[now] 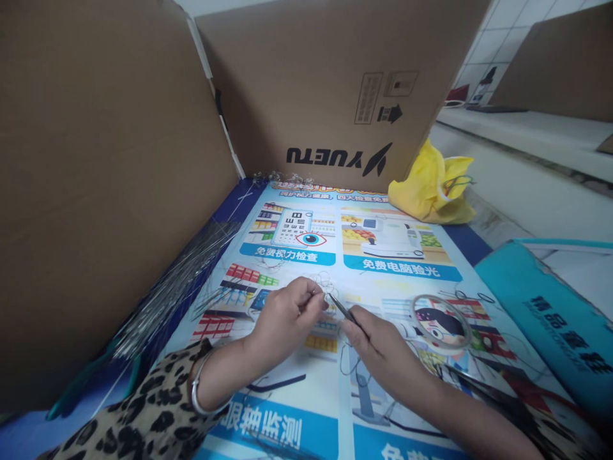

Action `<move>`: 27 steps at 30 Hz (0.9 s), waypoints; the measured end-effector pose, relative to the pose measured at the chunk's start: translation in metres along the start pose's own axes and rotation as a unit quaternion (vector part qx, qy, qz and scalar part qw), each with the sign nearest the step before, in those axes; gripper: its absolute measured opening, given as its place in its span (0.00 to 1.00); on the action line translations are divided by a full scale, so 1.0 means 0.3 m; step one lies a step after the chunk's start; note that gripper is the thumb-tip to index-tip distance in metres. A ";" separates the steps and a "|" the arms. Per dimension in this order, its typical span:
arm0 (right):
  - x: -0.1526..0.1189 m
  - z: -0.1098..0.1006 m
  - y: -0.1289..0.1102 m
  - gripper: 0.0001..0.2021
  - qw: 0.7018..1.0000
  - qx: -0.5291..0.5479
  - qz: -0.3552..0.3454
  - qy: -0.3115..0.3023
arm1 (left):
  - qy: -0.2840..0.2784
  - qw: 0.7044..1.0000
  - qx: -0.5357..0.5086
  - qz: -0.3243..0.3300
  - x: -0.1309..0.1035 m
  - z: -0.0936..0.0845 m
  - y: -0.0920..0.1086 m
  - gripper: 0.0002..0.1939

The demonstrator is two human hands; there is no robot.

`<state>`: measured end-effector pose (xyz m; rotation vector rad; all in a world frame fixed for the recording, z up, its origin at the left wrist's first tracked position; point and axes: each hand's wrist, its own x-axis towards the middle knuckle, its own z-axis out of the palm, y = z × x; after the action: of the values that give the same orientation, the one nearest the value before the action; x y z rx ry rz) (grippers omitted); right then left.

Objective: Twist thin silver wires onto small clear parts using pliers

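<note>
In the head view my left hand (292, 314) is closed in a pinch on thin wire (324, 281), whose fine loops rise just beyond the fingertips. My right hand (383, 348) grips slim, dark, pointed tweezers (345, 309). Their tip points up and left, close to the left fingertips; whether it touches the wire I cannot tell. Both hands are over a printed poster (320, 383) that covers the table. Beside the right wrist lies a roll of clear tape (468, 338), with loose dark wires around it.
A bundle of straight metal wires (167, 287) lies at left by a tall cardboard wall (96, 160). Another cardboard panel (306, 83) closes off the back, with small wire pieces (282, 179) at its foot. To the right are a yellow bag (431, 191) and a teal box (550, 306).
</note>
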<state>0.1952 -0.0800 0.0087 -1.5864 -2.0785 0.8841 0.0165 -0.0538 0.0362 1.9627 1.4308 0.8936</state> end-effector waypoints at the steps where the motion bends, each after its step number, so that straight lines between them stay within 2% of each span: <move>1: 0.001 0.000 0.000 0.16 1.000 -0.003 0.004 -0.004 | -0.002 1.000 -0.007 -0.004 0.000 0.001 -0.001 0.03; 6: -0.001 -0.003 0.001 0.16 1.000 -0.015 0.018 -0.011 | -0.025 0.998 -0.059 -0.021 0.000 0.003 0.001 0.03; 9: -0.003 -0.003 0.006 0.16 0.999 -0.018 0.020 -0.018 | -0.040 0.998 -0.054 -0.020 0.003 -0.003 0.003 0.04; 15: 0.007 -0.006 0.017 0.18 1.000 0.009 0.000 -0.030 | -0.057 0.990 0.091 0.091 0.018 -0.027 -0.004 0.09; 27: 0.018 -0.040 0.023 0.19 0.996 0.016 -0.015 -0.089 | -0.122 0.978 0.110 0.131 0.038 -0.055 -0.011 0.11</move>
<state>0.2061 -0.0707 0.0125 -1.5051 -2.1897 1.0772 0.0042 -0.0411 0.0462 2.3744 1.1899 0.5930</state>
